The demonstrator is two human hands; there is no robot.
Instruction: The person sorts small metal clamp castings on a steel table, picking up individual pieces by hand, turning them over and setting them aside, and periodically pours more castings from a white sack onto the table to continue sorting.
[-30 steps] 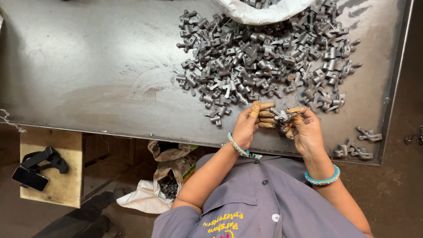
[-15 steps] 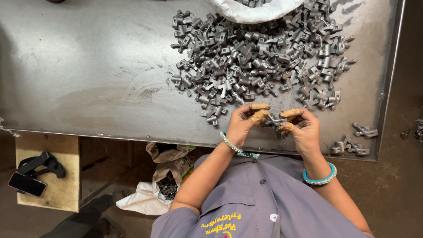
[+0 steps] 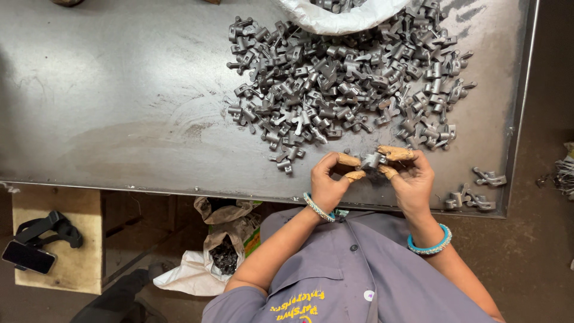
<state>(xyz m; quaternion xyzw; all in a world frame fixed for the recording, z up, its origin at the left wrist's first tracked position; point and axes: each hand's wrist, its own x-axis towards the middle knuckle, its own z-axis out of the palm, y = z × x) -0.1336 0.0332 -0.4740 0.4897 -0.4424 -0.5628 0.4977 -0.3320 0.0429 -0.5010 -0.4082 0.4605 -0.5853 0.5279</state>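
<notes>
Both hands meet over the near edge of the steel table (image 3: 119,119), toward its right end. The left hand (image 3: 330,182) and the right hand (image 3: 412,179) pinch one small grey metal part (image 3: 372,160) between them. The fingertips (image 3: 348,160) wear tan finger cots and are curled close around the part, thumbs beneath it, so the hands are nearly closed on it. The part sits just above the table surface, just below the pile (image 3: 347,90) of like parts that spreads across the table's far right half. A white bag (image 3: 341,18) with more parts lies at the far edge, touching the pile. A few loose parts (image 3: 478,191) rest at the near right corner, well apart from the pile. Under the near edge stands an open sack (image 3: 224,251) with dark pieces inside.
</notes>
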